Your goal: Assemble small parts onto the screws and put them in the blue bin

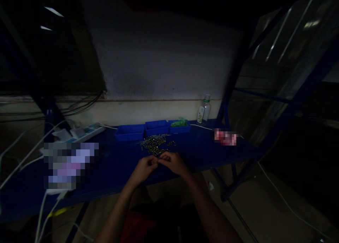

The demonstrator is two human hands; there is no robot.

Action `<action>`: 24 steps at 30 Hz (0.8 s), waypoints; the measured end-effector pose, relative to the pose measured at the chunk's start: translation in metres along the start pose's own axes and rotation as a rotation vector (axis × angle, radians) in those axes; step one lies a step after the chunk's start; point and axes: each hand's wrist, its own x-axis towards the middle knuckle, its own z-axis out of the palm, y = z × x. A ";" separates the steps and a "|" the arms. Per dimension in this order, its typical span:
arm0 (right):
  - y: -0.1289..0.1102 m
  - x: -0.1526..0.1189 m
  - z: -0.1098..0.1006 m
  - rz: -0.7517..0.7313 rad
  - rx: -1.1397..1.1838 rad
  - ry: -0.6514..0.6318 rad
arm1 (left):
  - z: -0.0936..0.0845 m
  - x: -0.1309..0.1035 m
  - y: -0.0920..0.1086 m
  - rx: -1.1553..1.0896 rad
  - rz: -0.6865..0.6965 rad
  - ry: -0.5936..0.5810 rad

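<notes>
My left hand (145, 168) and my right hand (171, 161) meet fingertip to fingertip over the front part of the blue table (113, 172). The fingers of both are pinched together, and whatever they hold is too small and dark to make out. Just beyond them lies a loose pile of small metal parts (156, 143), some thin and silvery, others short and brass-coloured. A few similar pieces lie apart at the pile's right side.
Behind the pile stand three blue bins (129, 132), the right one holding green material (180, 122). A clear bottle (203, 111) stands at the back right. Left are a power strip (90, 131), white cables and a blurred item (71, 165); a blurred pink item (226, 137) lies right.
</notes>
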 end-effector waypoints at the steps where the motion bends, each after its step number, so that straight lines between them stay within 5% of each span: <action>1: -0.001 0.000 0.000 -0.001 0.004 -0.005 | 0.000 0.000 0.000 0.006 0.002 0.001; 24: 0.001 0.000 0.000 0.005 -0.008 -0.010 | -0.001 0.000 -0.002 -0.023 0.006 -0.025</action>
